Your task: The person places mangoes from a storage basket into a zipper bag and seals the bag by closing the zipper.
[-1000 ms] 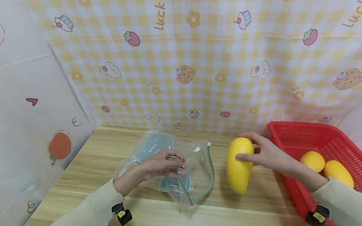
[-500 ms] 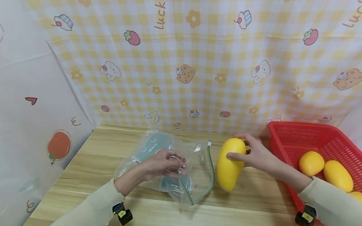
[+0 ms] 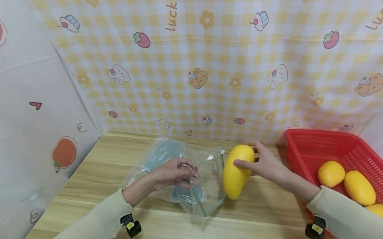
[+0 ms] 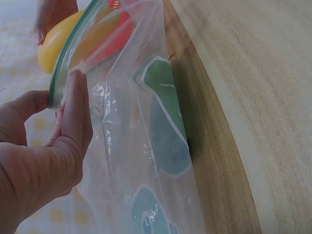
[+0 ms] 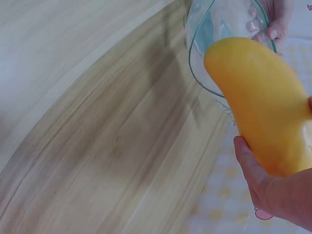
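My right hand (image 3: pixel 269 164) grips a yellow mango (image 3: pixel 238 172) by its upper part, thumb on the near side. The mango's lower end overlaps the mouth of a clear zip bag (image 3: pixel 212 177) in the head view. In the right wrist view the mango (image 5: pixel 258 97) lies right in front of the bag's open mouth, rimmed by a green zip strip (image 5: pixel 191 63). My left hand (image 3: pixel 173 174) pinches the bag's edge, keeping the mouth spread. In the left wrist view the left thumb and fingers (image 4: pixel 73 112) meet at the green strip. Blue-green prints (image 4: pixel 168 136) show on the bag.
A red plastic basket (image 3: pixel 325 136) stands at the right, with several yellow mangoes (image 3: pixel 360 187) in it. A wooden table (image 3: pixel 256 237) runs under everything. Behind it hangs a yellow checked cloth (image 3: pixel 168 65), and a white printed sheet (image 3: pixel 14 139) covers the left side.
My right hand has carried the mango leftward from beside the basket to the bag's mouth. The left hand and the bag have stayed nearly still.
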`<action>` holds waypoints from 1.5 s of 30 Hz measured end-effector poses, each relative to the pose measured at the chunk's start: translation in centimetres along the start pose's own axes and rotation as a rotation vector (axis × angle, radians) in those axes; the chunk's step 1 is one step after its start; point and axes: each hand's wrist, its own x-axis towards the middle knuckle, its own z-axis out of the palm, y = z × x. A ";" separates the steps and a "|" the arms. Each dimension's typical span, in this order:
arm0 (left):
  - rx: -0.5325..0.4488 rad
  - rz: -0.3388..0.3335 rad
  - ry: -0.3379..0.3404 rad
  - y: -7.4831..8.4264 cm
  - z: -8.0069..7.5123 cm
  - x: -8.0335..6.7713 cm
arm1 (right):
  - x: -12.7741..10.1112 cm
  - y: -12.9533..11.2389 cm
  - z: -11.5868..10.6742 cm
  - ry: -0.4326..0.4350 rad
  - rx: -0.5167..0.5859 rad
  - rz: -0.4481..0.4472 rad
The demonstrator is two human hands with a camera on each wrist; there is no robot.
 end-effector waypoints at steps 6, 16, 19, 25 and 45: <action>-0.005 0.001 -0.001 0.1 0.1 0.2 | 0.3 0.1 0.5 0.032 0.005 0.005; -0.015 0.010 -0.016 0.4 0.4 0.3 | 0.5 -0.2 1.3 0.048 0.036 0.007; -0.018 0.017 -0.011 0.5 0.5 0.4 | 0.6 -0.1 1.5 0.051 0.052 0.009; -0.032 0.038 -0.001 0.5 0.7 0.6 | 0.7 -0.1 1.8 0.057 0.038 0.024; -0.044 0.047 0.042 1.0 1.9 1.4 | 1.5 0.3 3.2 0.092 -0.036 -0.014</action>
